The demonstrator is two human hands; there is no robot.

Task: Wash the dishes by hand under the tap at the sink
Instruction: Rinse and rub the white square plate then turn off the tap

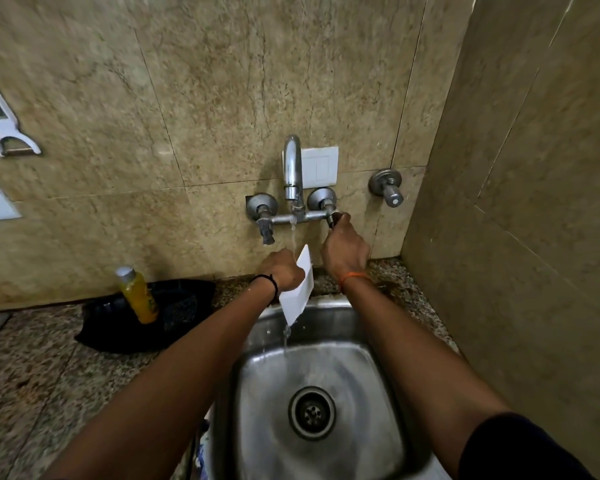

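White dish point(298, 284) under tap point(292, 174), left hand point(282, 270) gripping

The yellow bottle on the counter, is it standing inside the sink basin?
No, the yellow bottle stands on a black tray on the counter, to the left of the sink.

Both arms outstretched, hands left point(282, 270), right point(345, 249) gripping

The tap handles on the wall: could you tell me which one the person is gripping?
The right handle of the mixer, held by the right hand. The left handle and the separate valve are untouched.
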